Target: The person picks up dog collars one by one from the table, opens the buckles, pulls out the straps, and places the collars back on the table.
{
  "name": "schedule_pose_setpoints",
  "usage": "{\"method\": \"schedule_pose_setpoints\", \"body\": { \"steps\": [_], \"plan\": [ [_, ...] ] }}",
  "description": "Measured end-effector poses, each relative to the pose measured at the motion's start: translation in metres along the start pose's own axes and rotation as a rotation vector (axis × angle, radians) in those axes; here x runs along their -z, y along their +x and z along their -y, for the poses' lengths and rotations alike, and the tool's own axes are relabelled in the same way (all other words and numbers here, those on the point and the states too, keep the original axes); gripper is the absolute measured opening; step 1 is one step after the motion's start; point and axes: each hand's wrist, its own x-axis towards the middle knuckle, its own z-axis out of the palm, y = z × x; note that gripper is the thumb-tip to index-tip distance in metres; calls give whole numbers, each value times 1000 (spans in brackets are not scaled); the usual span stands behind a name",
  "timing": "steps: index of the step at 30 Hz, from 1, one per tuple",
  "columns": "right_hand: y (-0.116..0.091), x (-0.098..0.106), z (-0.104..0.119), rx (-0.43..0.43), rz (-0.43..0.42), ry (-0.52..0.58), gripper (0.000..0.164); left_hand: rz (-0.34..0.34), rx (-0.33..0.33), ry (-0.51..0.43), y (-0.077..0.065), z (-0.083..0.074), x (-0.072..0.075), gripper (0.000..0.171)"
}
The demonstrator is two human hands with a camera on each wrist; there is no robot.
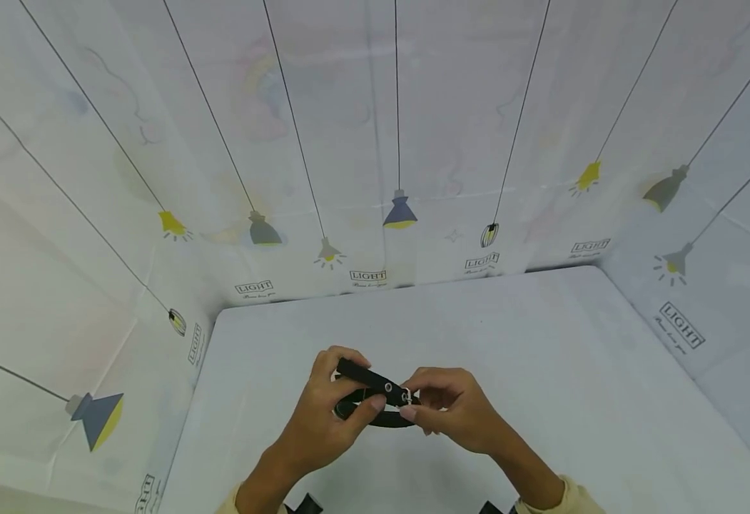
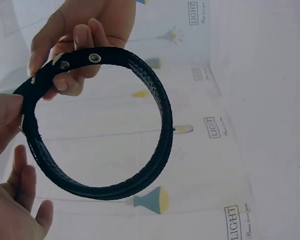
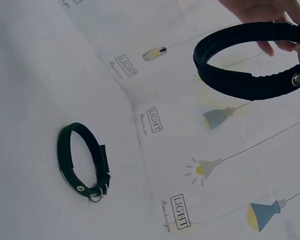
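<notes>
Both hands hold a black collar (image 1: 365, 377), a band with metal eyelets and a buckle, closed into a loop. The left hand (image 1: 323, 410) grips the band on its left side, thumb along the front. At the buckle end, the right hand (image 1: 454, 407) pinches the strap between thumb and fingers. The left wrist view shows the loop (image 2: 166, 130) as a round ring, with the right hand (image 2: 97, 25) above it and the left hand (image 2: 15, 205) at the lower left. Part of the buckle is hidden by fingers.
A second dark collar (image 3: 65, 155), buckled into a loop, lies on the white table (image 3: 25, 100) in the right wrist view. Walls (image 1: 323, 107) printed with hanging lamps stand along the table's back and sides. Black wrist devices (image 1: 308, 504) show at the bottom edge.
</notes>
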Motion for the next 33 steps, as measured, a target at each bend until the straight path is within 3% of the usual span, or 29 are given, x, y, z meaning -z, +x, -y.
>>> {"method": "schedule_pose_setpoints", "body": {
  "steps": [4, 11, 22, 33],
  "plan": [
    [1, 0, 0, 27, 7, -87, 29, -21, -32, 37, 2, 0, 2, 5],
    [4, 0, -3, 62, 64, -110, 28, 44, -133, 56, 10, 1, 8, 8],
    [5, 2, -1, 29, 131, -268, 26, 106, -44, -26, 13, 3, 9, 5],
    [8, 5, 3, -13, 188, -331, 18, 131, 9, -5, 15, 7, 4, 1]
  ]
}}
